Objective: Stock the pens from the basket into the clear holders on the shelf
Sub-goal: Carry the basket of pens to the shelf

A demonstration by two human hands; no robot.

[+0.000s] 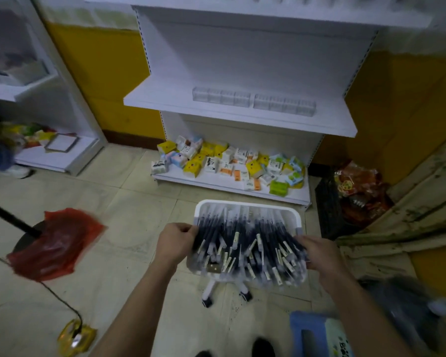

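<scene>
One white shelf (165,99), tiled floor (129,202), yellow wall (101,73)

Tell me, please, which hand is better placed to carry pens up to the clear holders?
Probably the right. The right hand closes round pens at the pile's right side; the left hand curls on the white basket's left rim, apparently steadying it. The clear holders stand on the shelf above.

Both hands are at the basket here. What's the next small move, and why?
Probably close both hands on a bundle of pens and lift it toward the clear holders. The left hand and right hand sit at opposite sides of the pile in the basket, and the holders on the shelf look empty.
</scene>
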